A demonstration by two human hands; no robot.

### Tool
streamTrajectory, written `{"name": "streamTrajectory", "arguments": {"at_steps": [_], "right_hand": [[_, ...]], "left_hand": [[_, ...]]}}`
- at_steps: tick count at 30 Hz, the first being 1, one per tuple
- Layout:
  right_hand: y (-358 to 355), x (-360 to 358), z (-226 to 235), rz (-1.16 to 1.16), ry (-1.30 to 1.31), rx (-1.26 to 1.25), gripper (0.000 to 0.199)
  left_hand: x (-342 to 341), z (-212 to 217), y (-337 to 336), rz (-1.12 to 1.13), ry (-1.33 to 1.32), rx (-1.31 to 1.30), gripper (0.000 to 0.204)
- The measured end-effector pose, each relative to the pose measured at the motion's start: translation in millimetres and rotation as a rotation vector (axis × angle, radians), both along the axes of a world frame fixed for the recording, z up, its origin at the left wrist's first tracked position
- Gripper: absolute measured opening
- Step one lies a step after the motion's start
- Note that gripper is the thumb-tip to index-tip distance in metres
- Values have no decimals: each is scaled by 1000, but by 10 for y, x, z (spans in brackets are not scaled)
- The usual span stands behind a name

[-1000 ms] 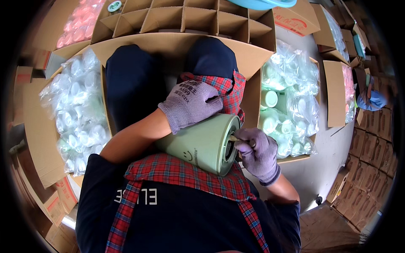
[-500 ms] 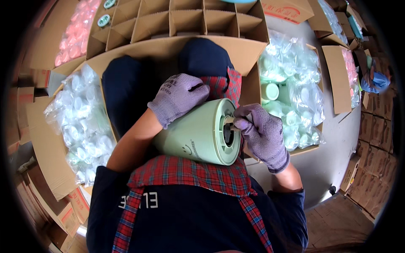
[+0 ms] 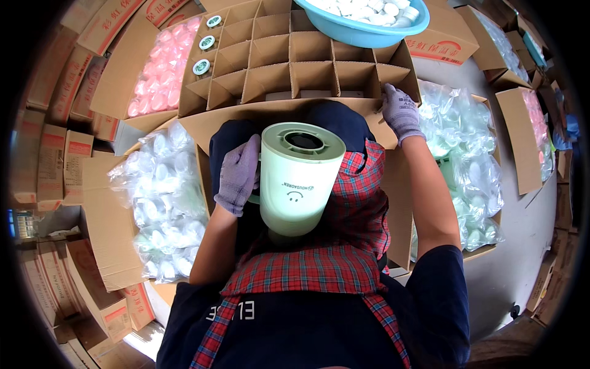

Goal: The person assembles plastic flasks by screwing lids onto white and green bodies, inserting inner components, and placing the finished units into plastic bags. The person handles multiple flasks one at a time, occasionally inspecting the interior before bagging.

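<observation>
A pale green jug body (image 3: pixel 301 178) with a smiley printed on its side stands over my lap, tilted a little, its round end with a dark hole facing up. My left hand (image 3: pixel 238 173), in a grey-purple knit glove, is closed round the handle on its left side; most of the handle is hidden. My right hand (image 3: pixel 402 112), gloved alike, is away from the jug. Its fingers are closed at the near right corner of the divided carton (image 3: pixel 289 93), on the cardboard flap (image 3: pixel 362 112). Several small round green-and-white parts (image 3: pixel 206 43) sit along the carton's left side.
A blue basin (image 3: pixel 369 34) of white pieces rests on the carton's far right. Boxes of bagged pale parts flank me, left (image 3: pixel 163 203) and right (image 3: pixel 467 178). Pink parts (image 3: pixel 161 67) fill a box at the far left. Stacked cartons (image 3: pixel 67 92) stand beyond.
The jug has swung from lying sideways to nearly upright. My left hand has moved from its top to the handle. My right hand has left its mouth and reached forward to the carton.
</observation>
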State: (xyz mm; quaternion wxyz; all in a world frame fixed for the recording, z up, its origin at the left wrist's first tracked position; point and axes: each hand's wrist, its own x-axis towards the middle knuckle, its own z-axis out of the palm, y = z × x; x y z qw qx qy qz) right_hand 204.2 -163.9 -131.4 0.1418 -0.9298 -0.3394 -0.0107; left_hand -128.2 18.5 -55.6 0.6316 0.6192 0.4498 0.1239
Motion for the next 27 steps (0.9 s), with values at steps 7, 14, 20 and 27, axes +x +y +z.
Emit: {"name": "streamTrajectory", "arguments": {"at_steps": [7,14,20,27], "right_hand": [[23,-183,641,-171,-237,423,35],[-149,-342,181,-177,-137,89,46],[-67,-1890,1149,472,307,978,37],[76,-1962,853,355,736,1125,25]], "left_hand": [[-107,44,-22,21,-63,-35,42],[-41,-42,-54,-72,-128,138,42],[-28,-38,-137,-71,-180,282,40],[-42,45,-158,-7,-108,97,39]]}}
